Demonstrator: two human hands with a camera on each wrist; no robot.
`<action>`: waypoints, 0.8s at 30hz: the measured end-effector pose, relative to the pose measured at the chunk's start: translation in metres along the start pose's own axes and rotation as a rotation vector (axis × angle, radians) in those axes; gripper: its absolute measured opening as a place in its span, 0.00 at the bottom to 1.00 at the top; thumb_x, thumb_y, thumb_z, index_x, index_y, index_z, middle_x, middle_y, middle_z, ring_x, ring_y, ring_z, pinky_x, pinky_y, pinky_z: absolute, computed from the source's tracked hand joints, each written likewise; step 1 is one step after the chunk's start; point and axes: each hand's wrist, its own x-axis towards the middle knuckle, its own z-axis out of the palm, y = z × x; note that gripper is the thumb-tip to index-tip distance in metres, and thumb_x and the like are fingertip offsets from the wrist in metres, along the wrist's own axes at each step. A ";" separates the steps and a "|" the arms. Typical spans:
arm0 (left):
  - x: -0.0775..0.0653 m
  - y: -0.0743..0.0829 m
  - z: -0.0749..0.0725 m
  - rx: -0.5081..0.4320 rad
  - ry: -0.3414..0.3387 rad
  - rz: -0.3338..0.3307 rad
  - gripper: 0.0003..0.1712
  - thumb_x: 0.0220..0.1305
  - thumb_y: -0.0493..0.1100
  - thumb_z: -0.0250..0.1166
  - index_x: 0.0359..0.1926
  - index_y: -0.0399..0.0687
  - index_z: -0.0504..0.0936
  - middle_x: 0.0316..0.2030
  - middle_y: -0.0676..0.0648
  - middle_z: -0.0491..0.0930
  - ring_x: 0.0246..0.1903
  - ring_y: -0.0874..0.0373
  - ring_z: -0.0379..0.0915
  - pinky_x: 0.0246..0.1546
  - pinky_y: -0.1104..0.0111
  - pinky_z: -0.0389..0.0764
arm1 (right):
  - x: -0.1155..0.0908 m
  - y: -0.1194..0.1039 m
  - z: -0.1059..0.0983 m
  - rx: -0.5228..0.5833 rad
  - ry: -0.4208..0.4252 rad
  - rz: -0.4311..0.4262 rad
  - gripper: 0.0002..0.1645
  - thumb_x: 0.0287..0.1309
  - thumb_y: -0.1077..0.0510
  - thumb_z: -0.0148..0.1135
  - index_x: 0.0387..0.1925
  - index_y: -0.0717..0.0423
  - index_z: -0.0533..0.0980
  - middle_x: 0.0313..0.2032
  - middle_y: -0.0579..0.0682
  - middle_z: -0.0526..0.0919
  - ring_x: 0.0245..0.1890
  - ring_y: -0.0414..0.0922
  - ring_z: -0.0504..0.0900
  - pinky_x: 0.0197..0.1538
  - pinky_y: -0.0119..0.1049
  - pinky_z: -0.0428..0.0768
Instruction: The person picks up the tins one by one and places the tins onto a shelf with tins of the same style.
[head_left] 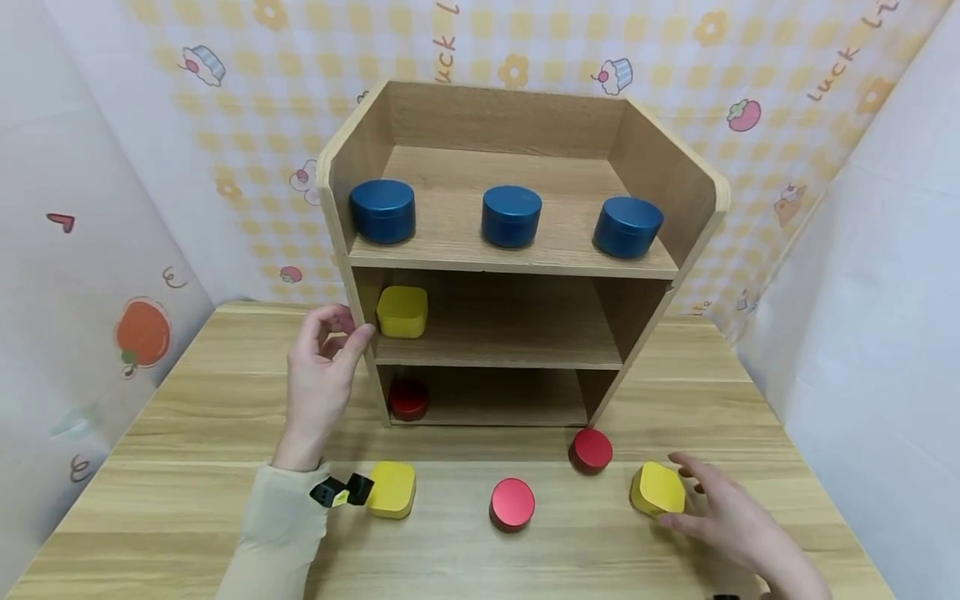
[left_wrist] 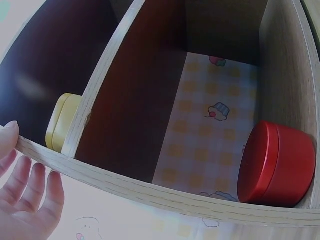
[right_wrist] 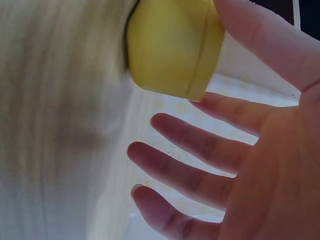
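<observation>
My left hand [head_left: 322, 367] is at the left side panel of a wooden shelf [head_left: 510, 268], thumb at its front edge, fingers [left_wrist: 35, 185] on the outer face. On the middle level near it sits a yellow tin [head_left: 402, 312]; below is a red tin [left_wrist: 277, 165]. My right hand [head_left: 720, 508] is around the right side of another yellow tin [head_left: 657, 489] on the table, thumb and index finger on either side. In the right wrist view its other fingers [right_wrist: 190, 175] reach out nearly straight. Whether the index finger touches this tin is unclear.
Three blue tins [head_left: 511, 217] stand along the top level. On the wooden table [head_left: 187, 467] lie a yellow tin [head_left: 392, 489] by my left wrist and two red tins, one in the middle [head_left: 512, 504], one near the shelf's right corner [head_left: 591, 451]. Cloth hangs behind and at the sides.
</observation>
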 end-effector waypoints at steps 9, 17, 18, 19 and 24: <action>-0.002 -0.001 -0.001 0.018 -0.015 0.001 0.15 0.64 0.33 0.66 0.49 0.32 0.73 0.38 0.49 0.73 0.41 0.56 0.71 0.42 0.70 0.73 | 0.003 0.000 0.003 0.011 0.004 0.017 0.41 0.42 0.47 0.80 0.55 0.61 0.72 0.48 0.57 0.81 0.45 0.55 0.79 0.44 0.57 0.78; -0.001 0.000 0.000 0.006 -0.018 0.009 0.14 0.64 0.32 0.65 0.48 0.32 0.73 0.37 0.50 0.73 0.40 0.57 0.71 0.41 0.71 0.73 | 0.005 -0.012 0.002 0.019 0.116 -0.076 0.38 0.41 0.50 0.81 0.53 0.56 0.73 0.42 0.47 0.82 0.43 0.50 0.79 0.40 0.49 0.78; -0.001 0.000 0.000 0.002 -0.019 0.009 0.14 0.64 0.32 0.65 0.48 0.32 0.73 0.37 0.50 0.73 0.40 0.56 0.71 0.41 0.71 0.73 | 0.005 -0.015 0.002 0.021 0.128 -0.089 0.37 0.41 0.49 0.80 0.53 0.55 0.73 0.42 0.45 0.81 0.43 0.48 0.78 0.39 0.46 0.78; -0.001 0.000 0.000 0.002 -0.019 0.009 0.14 0.64 0.32 0.65 0.48 0.32 0.73 0.37 0.50 0.73 0.40 0.57 0.71 0.41 0.71 0.73 | 0.005 -0.017 0.001 0.020 0.142 -0.099 0.37 0.42 0.49 0.80 0.53 0.55 0.73 0.42 0.43 0.81 0.43 0.46 0.78 0.38 0.43 0.77; 0.000 0.000 -0.001 0.014 -0.011 0.007 0.15 0.64 0.32 0.65 0.49 0.32 0.73 0.37 0.50 0.73 0.40 0.57 0.71 0.41 0.71 0.73 | 0.009 -0.034 -0.003 0.032 0.208 -0.169 0.36 0.43 0.47 0.80 0.53 0.51 0.74 0.40 0.39 0.80 0.41 0.38 0.75 0.36 0.35 0.76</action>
